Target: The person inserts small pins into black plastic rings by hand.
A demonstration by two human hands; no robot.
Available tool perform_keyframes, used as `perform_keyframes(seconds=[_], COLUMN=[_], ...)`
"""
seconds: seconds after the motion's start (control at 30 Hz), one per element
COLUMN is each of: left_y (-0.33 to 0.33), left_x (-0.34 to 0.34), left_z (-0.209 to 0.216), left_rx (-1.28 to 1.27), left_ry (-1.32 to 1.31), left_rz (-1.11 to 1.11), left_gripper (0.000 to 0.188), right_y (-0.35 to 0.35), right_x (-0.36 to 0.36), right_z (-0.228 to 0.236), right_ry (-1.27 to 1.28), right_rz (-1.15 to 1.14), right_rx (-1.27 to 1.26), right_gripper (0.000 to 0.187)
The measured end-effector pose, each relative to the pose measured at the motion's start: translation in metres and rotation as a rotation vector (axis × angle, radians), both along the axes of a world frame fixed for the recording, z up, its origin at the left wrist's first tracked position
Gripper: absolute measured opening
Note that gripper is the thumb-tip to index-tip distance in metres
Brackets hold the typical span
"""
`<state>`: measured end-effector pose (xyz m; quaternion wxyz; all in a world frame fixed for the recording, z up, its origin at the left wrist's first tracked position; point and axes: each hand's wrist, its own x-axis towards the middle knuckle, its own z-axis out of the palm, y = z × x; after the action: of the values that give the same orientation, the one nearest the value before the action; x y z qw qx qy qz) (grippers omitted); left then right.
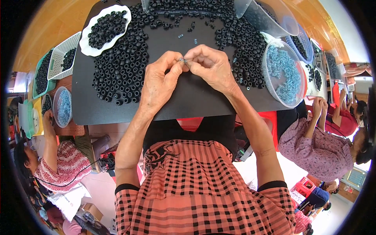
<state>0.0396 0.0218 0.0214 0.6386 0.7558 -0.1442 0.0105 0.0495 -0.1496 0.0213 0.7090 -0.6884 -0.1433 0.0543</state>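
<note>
My left hand point(158, 80) and my right hand point(214, 70) meet above the dark table point(188, 96), fingertips pinched together. Between them is a small metal spring point(182, 60), partly hidden by the fingers; whether it is one spring or a tangled pair I cannot tell. Beyond the hands a loose spring point(196, 41) and a few others lie on the tabletop. Small black hollow barrel-shaped parts point(121, 74) are heaped to the left, with another heap point(246, 58) to the right. A clear round tub point(270, 86) at the right holds many bluish springs point(288, 72).
A scalloped white plate point(84, 45) of black parts rests at the far left. A clear bin point(270, 25) stands at the far right. Co-workers sit at both sides, one in a patterned red-and-white top point(64, 164), another in a purple top point(313, 147).
</note>
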Motion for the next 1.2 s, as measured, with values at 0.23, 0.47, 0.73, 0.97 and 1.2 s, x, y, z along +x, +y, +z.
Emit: perform_keyframes(seconds=[0.23,0.47,0.73,0.97,1.2], left_y=[0.003,0.005,-0.004,0.003,0.007], left_x=[0.003,0.006,-0.002,-0.002,0.0], left_z=[-0.002,-0.001,0.003,0.01,0.01], left_rx=[0.019,0.024,0.105,0.261,0.264], left_ry=[0.071,0.154,-0.177,-0.247,-0.3], left_rz=[-0.028,-0.095,0.011,-0.005,-0.035], left_gripper=[0.013,0.016,0.018,0.017,0.019], right_y=[0.0,-0.004,-0.006,-0.004,-0.004], right_x=[-0.001,0.003,0.004,0.004,0.005], right_z=[-0.002,-0.009,-0.005,-0.007,-0.008], right_ry=[-0.018,-0.008,0.062,0.06,0.051], right_rz=[0.015,-0.017,0.013,0.044,0.065], right_rx=[-0.027,-0.001,0.033,0.051,0.08], right_gripper=[0.005,0.009,0.01,0.006,0.007])
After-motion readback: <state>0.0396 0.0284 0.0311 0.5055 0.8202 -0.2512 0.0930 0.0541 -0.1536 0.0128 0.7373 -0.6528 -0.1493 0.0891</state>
